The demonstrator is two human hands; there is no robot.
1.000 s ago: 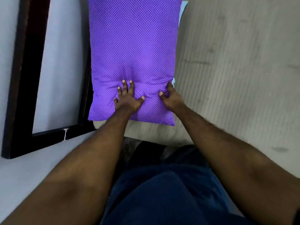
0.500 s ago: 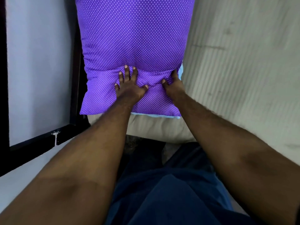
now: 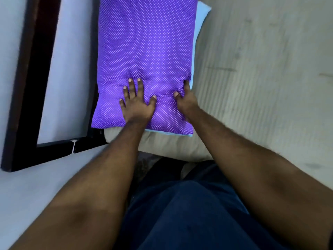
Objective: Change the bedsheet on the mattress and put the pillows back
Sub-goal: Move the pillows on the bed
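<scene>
1. Pressing the purple pillow [image 3: 146, 42] into place at the edge of the mattress is the step in hand, as I judge it. The pillow serves as landmark for all notes below.
2. Left of the pillow: dark wooden frame [image 3: 23, 87] around a pale panel. The pillow's left edge lies against or just beside the frame's inner rail; cannot tell which.
3. On the pillow, near end, left of centre: left hand [image 3: 137, 103], palm down, fingers straight and spread, pressing a crease into the fabric. Nothing is held.
4. At the pillow's near right corner: right hand [image 3: 185, 101], thumb on top, fingers wrapped round the side edge, gripping the pillow.
5. Under the pillow: a light blue pillow [image 3: 202, 11] shows along the right side and the near edge, so the purple one is stacked on it.
6. Right of the pillow: beige striped bedsheet [image 3: 261, 87], spread flat with faint creases.
7. To do it well: press evenly with both hands, square the purple pillow over the blue one so the edges line up, avoid dragging the sheet into wrinkles.
</scene>
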